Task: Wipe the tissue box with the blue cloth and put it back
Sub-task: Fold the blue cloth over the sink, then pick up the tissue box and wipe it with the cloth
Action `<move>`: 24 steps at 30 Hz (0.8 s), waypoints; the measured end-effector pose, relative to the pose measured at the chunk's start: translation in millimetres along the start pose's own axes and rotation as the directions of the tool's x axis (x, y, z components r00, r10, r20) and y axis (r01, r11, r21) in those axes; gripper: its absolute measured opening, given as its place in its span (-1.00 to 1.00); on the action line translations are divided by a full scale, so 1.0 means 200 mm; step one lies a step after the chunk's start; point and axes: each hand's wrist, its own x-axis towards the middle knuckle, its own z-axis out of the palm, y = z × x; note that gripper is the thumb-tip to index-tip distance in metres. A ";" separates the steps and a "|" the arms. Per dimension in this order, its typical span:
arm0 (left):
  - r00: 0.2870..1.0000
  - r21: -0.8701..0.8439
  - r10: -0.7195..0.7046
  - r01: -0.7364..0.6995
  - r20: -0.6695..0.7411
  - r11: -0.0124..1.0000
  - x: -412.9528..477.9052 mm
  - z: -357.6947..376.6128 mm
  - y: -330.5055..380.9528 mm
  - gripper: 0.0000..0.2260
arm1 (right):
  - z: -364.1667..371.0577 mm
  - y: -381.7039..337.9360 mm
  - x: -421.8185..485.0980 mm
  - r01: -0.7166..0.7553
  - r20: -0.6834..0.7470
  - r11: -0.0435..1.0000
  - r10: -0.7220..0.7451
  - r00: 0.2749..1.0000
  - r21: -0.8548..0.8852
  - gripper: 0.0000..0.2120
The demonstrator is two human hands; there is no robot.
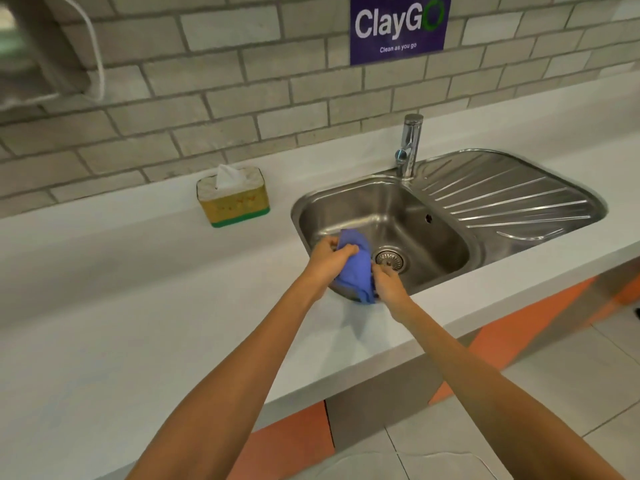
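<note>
A yellow tissue box [235, 202] with a green base and a white tissue sticking out stands on the white counter, close to the brick wall and left of the sink. The blue cloth [355, 268] is bunched over the sink's near left rim, held by both hands. My left hand [329, 258] grips its upper left part. My right hand [388, 282] pinches its lower right edge. Both hands are well in front and to the right of the tissue box, apart from it.
A steel sink [429, 216] with a drain [389, 258], a tap [410, 147] and a ribbed draining board [512, 195] is set in the counter [138, 306]. A purple sign [398, 27] hangs on the brick wall. A white cable [98, 60] runs down at the upper left.
</note>
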 end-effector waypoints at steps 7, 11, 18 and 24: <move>0.999 0.006 0.011 -0.011 -0.038 1.000 0.15 -0.22 0.11 -0.81 | 0.26 -0.17 0.10 -0.427 0.495 0.638 0.081 0.865 0.640 -0.40; 0.971 0.140 0.032 0.002 -0.238 0.990 0.28 -0.43 0.03 -0.64 | 0.39 -0.27 0.19 -0.454 0.591 0.678 0.036 0.806 0.579 -0.44; 0.905 0.165 0.081 -0.013 -0.417 0.986 0.49 -0.68 -0.09 -0.75 | 0.61 -0.44 0.39 -0.387 0.633 0.870 0.120 0.765 0.304 -0.64; 0.953 -0.420 -0.271 0.193 -0.135 0.887 0.62 -0.83 -0.19 -0.64 | 0.80 -0.55 0.58 -0.335 0.688 0.914 0.092 0.720 0.228 -0.59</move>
